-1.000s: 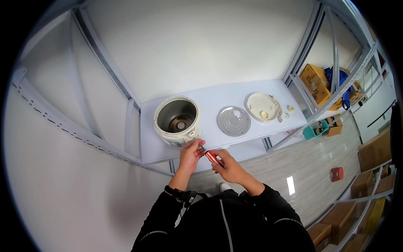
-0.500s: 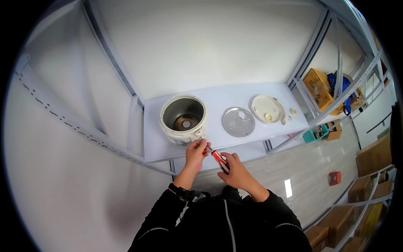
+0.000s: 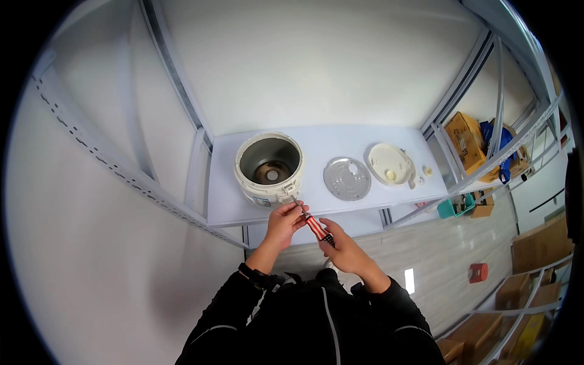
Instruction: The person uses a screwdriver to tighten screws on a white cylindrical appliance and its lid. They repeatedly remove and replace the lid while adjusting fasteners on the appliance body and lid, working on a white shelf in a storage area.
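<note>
A white rice cooker body [image 3: 250, 190] stands lidless on the shelf, its grey inside showing a brown-stained heating plate [image 3: 272, 173]. By its front latch side, my left hand [image 3: 281, 226] pinches the thin metal shaft of a screwdriver [image 3: 316, 227]. The shaft points up at the cooker's front edge; whether the tip touches a screw is too small to tell. My right hand [image 3: 345, 250] has its fingers closed around the end of the red-and-white striped handle. To the right lie a round silver inner lid plate [image 3: 347, 180] and a white outer lid [image 3: 383, 159].
Small cream parts [image 3: 427, 171] lie beside the outer lid on the white shelf top [image 3: 316, 143]. Metal uprights frame both sides. Cardboard boxes [image 3: 466, 141], a teal bin [image 3: 455, 207] and a red stool [image 3: 478, 272] are off to the right.
The screwdriver shaft now shows above my left fingers, pointing at the cooker's front, where before it was mostly hidden. My right fingers have shifted slightly on the handle. The view has shifted a little.
</note>
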